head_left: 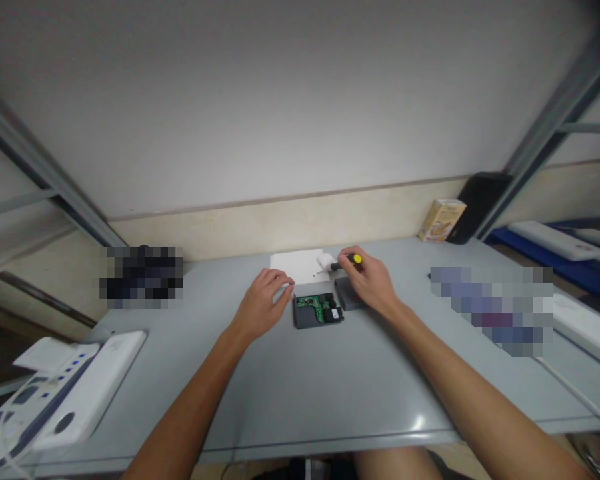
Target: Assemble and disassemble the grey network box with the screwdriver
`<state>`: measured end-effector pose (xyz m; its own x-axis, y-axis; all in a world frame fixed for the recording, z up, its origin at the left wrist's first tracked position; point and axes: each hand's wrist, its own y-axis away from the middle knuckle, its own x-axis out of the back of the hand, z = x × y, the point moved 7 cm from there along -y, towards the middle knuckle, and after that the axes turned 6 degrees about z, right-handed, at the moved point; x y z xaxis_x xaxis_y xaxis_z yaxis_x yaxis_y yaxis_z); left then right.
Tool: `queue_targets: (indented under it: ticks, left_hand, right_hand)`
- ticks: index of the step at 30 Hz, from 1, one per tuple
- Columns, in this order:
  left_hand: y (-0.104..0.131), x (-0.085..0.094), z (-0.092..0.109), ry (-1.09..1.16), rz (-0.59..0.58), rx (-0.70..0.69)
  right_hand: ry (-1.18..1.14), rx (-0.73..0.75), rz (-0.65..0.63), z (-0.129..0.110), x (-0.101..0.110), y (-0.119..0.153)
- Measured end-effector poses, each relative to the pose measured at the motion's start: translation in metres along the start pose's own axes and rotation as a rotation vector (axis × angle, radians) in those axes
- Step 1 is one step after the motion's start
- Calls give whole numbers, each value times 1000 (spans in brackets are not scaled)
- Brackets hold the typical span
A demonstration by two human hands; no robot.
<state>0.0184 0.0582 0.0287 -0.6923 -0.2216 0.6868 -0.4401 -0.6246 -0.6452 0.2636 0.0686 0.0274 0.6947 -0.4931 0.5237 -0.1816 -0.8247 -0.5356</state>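
Observation:
My right hand (pixel 373 283) is closed around a screwdriver (pixel 356 259) with a black and yellow handle. Its tip points left, over a white sheet of paper (pixel 287 267) where tiny dark specks, perhaps screws, lie. A small white object (pixel 325 259) rests on the sheet near the tip. My left hand (pixel 265 300) is open, fingers loosely curved, by the sheet's front edge. Just right of it lies a dark grey casing (pixel 306 319) with a green circuit board (pixel 321 307) exposed. Partly under my right hand is a dark grey cover piece (pixel 347 295).
A yellow box (pixel 441 221) and a black case (pixel 480 203) stand at the back right. White boxes (pixel 100 387) lie at the left edge. Blurred-out items sit on both sides of the grey table (pixel 300 400). A white cable (pixel 575 393) runs along the right.

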Motion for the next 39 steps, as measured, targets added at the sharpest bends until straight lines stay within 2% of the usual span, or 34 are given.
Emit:
queue_targets:
  ticks: [3, 5, 9, 14, 22, 26, 30, 34, 39]
  left_hand:
    - [-1, 5, -4, -37, 39, 32]
    - [0, 5, -6, -54, 42, 53]
    - [2, 0, -8, -47, 22, 94]
    - [4, -12, -11, 41, -12, 141]
    - [5, -17, -14, 130, -21, 169]
    - [4, -12, -14, 87, -4, 156]
    - [5, -8, -22, 6, 26, 149]
    - [-9, -10, -31, -83, 1, 135]
    - [-47, -36, -28, -90, -203, -7]
  right_hand:
    - [-36, -16, 15, 0, 2, 0]
    - [-137, -50, 43, 0, 4, -1]
    - [-395, -104, 83, -4, 5, -2]
    - [-537, -168, 35, -9, -5, 0]
    - [-569, -183, 7, -7, -9, 2]
    - [-541, -197, 19, -7, -7, 2]
    - [-524, -201, 50, -5, -5, 1]
    - [-520, -226, 150, 7, 2, -4]
    - [-523, -254, 241, 21, 9, -9]
